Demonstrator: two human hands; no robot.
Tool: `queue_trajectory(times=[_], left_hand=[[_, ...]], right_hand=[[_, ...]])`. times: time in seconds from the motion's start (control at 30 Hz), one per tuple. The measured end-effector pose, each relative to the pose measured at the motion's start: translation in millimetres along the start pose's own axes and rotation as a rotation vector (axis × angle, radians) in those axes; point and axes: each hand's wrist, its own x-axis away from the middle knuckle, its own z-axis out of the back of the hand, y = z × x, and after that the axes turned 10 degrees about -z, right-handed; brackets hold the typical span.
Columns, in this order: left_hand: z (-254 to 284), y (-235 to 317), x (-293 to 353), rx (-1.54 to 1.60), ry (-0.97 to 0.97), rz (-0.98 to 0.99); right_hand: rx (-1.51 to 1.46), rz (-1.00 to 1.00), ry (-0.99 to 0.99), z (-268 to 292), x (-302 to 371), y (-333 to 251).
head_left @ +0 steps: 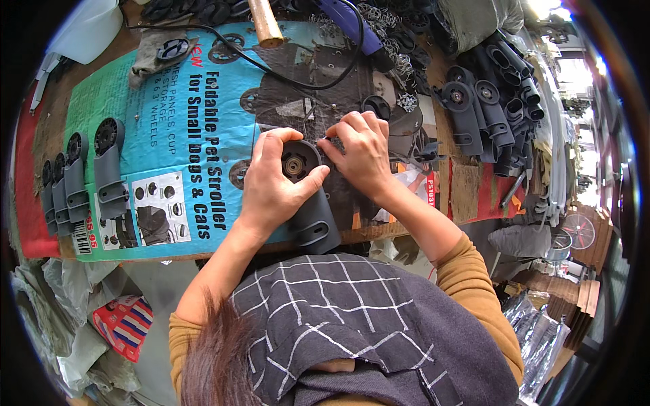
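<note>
A dark grey plastic bracket point(317, 227) with a round cup-like end lies at the table's near edge, pointing toward me. Inside the cup sits a small brass-coloured metal ring or coil. My left hand point(274, 181) grips the round end, thumb on the near side and fingers over the far rim. Just right of the cup, my right hand point(362, 152) is closed, its thumb and fingertips pinched together at the rim. Whatever it pinches is too small to make out.
Several similar grey brackets with round ends point(108, 166) stand at left on the printed cardboard point(149, 135). More dark plastic parts point(497, 118) pile up at right. A wooden handle point(265, 24), a purple tool point(352, 27), a black cord and small metal springs point(399, 51) lie at the back.
</note>
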Motion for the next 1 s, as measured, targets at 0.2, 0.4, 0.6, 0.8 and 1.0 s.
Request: queue_trajectory(times=[0.2,0.4,0.6,0.8,1.0], left_hand=[[-1.3,-0.7,2.5,-0.118,0.094,-0.24],[-3.7,-1.3,5.9,-0.046,0.07,-0.185],[-4.7,-1.2,5.9,-0.006,0.069,-0.165],[-3.5,0.9,4.9,-0.014,0.106,-0.199],[-3.2,-0.3,3.0,-0.049,0.11,-0.235]], right_hand=[[-0.486,-0.217,-0.194,29.0,-6.6,-11.7],[-0.594,-0.278,-0.322,36.4,-10.0,-25.3],[-0.102,-0.295,0.225,19.2,-132.5,67.0],[0.248,-0.101,0.0,-37.1,-199.5,102.2],[-0.731,-0.421,-0.155,35.5,-160.4,62.0]])
